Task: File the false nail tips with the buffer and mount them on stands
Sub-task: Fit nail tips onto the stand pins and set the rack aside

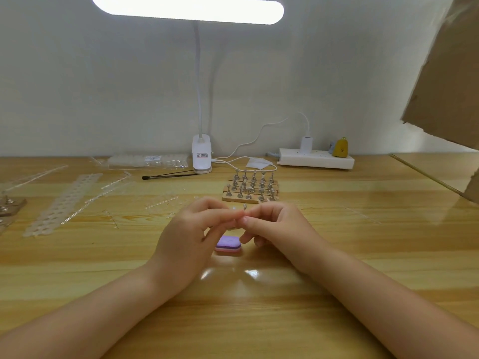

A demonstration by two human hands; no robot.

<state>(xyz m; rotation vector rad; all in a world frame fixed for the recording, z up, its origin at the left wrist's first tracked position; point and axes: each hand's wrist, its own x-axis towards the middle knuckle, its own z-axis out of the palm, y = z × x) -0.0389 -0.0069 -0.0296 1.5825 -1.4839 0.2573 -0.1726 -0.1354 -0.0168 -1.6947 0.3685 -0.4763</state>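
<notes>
- Currently left hand [191, 237] and right hand [269, 229]: fingertips pinched together over the buffer [228, 244], apparently on a tiny tip and stand.
- Risk: clear tip slips, lost among table [363, 255] scraps.

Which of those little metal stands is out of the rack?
The small metal stand pinched at the fingertips of the right hand; the others stand upright on the wooden strips.
</notes>
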